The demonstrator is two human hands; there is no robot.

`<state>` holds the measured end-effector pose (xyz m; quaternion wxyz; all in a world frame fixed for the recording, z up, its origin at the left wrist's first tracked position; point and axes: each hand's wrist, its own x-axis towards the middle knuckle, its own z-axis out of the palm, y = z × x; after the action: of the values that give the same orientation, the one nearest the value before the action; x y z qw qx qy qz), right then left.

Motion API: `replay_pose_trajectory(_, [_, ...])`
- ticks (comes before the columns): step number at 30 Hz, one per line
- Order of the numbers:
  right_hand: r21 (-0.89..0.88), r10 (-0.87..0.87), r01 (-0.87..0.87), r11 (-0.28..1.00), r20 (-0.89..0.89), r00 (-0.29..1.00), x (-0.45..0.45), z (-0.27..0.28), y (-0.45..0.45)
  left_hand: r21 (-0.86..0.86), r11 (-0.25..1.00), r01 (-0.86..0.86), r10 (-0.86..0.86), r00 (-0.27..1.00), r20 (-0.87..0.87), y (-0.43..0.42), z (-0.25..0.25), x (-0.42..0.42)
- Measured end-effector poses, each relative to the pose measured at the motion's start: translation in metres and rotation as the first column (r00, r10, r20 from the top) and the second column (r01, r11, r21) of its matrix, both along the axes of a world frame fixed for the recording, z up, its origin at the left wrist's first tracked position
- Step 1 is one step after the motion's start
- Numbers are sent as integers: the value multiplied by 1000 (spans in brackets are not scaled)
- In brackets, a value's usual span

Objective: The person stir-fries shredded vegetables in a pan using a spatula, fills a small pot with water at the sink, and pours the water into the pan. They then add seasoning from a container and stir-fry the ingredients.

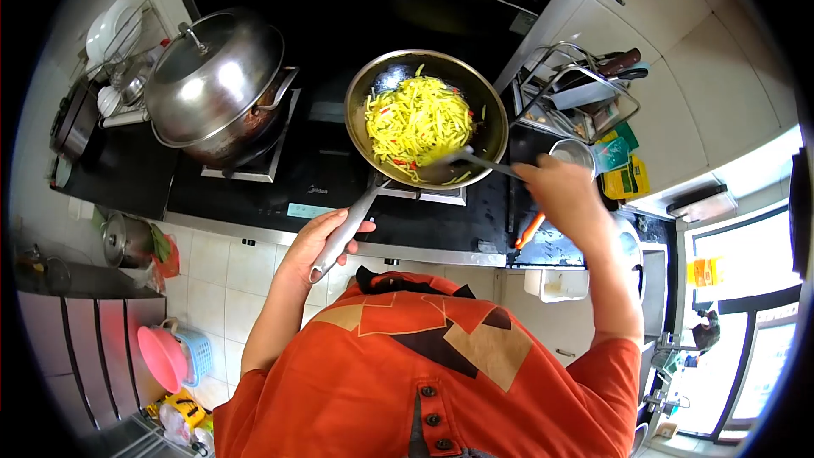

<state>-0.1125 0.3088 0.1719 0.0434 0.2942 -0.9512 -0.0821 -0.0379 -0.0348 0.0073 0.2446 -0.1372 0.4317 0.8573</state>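
A frying pan (354, 140) sits on the right burner, its long grey handle (343, 242) pointing toward me. My left hand (312, 242) is closed around that handle. Thin yellow-green vegetable shreds (417, 119) with small red pieces fill much of the pan. My right hand (555, 195) grips a spatula (492, 164), whose grey head reaches over the pan's near right side into the shreds. The spatula's end is partly hidden by my fingers, and the shreds near its head are blurred.
A large domed lid (212, 76) covers a wok on the left burner. At the right stand a knife rack (577, 89), a clear bowl (573, 153) and a yellow packet (626, 180). An orange-handled tool (530, 231) lies on the counter near my right forearm. A dish rack stands far left.
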Motion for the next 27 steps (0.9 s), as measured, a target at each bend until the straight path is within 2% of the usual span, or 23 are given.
replay_pose_trajectory(2, [224, -16, 22, 974, -29, 999, -22, -29, -27, 13, 1000, 10, -10, 1000, 5, 2, -1, 0])
replay_pose_trajectory(5, [215, 9, 27, 976, -166, 986, -58, -55, -35, -3, 1000, 22, -22, 1000, -23, 1, 1, 1])
replay_pose_trajectory(8, [134, -57, 78, 988, -151, 987, -55, -21, -6, 54, 998, 28, -27, 999, -18, -1, -2, -1])
replay_pose_trajectory(11, [243, -278, 296, 924, -108, 955, -54, 13, -1, 23, 999, 28, -27, 999, -33, -2, -6, -1])
replay_pose_trajectory(14, [268, -339, 336, 903, -35, 940, -84, -9, -4, 29, 999, 25, -24, 999, -32, -1, -4, -1])
replay_pose_trajectory(16, [23, -370, 371, 928, 142, 918, -120, -59, -2, 30, 999, 36, -35, 999, -39, -2, -6, -1])
replay_pose_trajectory(18, [-217, -146, 204, 955, 254, 956, -120, -72, -18, 27, 999, 37, -36, 998, -52, -3, -7, -2])
replay_pose_trajectory(19, [-248, -112, 182, 952, 272, 956, -112, -68, -24, 37, 999, 35, -33, 998, -50, -3, -9, -2])
replay_pose_trajectory(22, [-220, -106, 161, 962, 242, 964, -78, -23, -28, 45, 999, 28, -27, 999, -43, -2, -8, -1])
replay_pose_trajectory(24, [-181, -172, 217, 959, 235, 957, -93, -18, -17, 29, 999, 32, -31, 998, -49, -2, -4, -1])
replay_pose_trajectory(25, [-171, -171, 191, 967, 124, 977, -104, -24, -13, 27, 999, 35, -33, 998, -50, -2, -5, -1])
replay_pose_trajectory(26, [-174, -170, 189, 966, 119, 978, -119, -29, -16, 41, 999, 34, -32, 999, -41, -2, -8, -2])
replay_pose_trajectory(27, [-124, -248, 254, 959, 64, 967, -132, -35, -23, 56, 998, 32, -30, 999, -30, -2, -9, -2])
